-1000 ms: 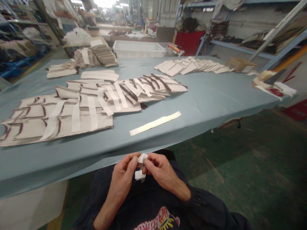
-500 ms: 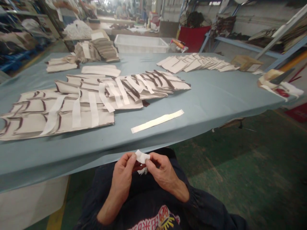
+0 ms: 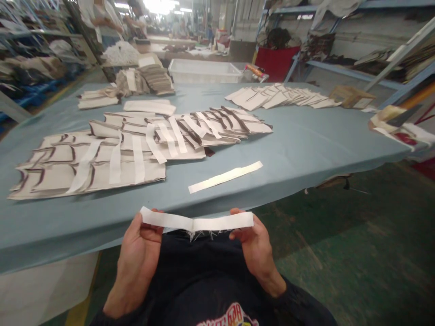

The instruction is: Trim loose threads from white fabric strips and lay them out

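Between my two hands a white fabric strip [image 3: 220, 222] is stretched out, creased near its middle, with loose threads hanging below the crease. My left hand [image 3: 141, 249] pinches its left end between thumb and fingers. At the other end, my right hand [image 3: 256, 246] grips it the same way. Both hands are above my lap, just off the table's front edge. A second, cream-coloured strip [image 3: 226, 176] lies flat on the table beyond them. To its left, overlapping beige fabric pieces [image 3: 152, 171] with dark edging have several white strips laid across them.
The table [image 3: 306, 140] has a blue-grey cover. Farther back are a fanned row of pale fabric pieces [image 3: 282, 96], stacked cloth [image 3: 157, 80], a white plastic bin [image 3: 205, 71] and a cardboard box [image 3: 351, 96]. A person [image 3: 105, 22] stands at the far left.
My hands have moved apart, left and right. The white strip, bunched between my fingers before, is now spread out lengthwise. The view has shifted slightly.
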The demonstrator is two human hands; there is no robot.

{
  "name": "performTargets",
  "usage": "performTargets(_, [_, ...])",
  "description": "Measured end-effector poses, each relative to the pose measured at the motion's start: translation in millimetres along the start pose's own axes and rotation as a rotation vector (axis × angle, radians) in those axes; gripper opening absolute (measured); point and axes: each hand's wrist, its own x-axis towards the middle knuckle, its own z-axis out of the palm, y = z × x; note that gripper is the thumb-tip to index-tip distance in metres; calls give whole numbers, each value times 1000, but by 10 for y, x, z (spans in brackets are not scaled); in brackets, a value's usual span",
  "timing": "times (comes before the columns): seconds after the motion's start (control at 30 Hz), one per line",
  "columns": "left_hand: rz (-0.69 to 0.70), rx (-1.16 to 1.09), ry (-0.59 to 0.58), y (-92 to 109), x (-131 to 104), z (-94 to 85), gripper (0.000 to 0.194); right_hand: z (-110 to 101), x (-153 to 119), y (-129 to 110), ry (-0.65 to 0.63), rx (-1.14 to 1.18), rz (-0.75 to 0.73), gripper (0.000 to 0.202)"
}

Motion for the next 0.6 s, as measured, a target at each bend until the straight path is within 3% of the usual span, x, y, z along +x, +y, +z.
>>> performTargets(0.2, [-145,-190,-57,112,104,-20,48,160,216,-213,130,283,119,21])
performTargets(0.33, [-185,-167,-125,178,115,-59,53,263,298,-315,79,319,140,15])
performTargets(0.47, [-117,-114,-113,330,232,-138,53,376,291,-371,30,426,255,29])
performTargets(0.6, [45,-25,-72,572,381,-253,47,381,227,-441,36,411,313,44])
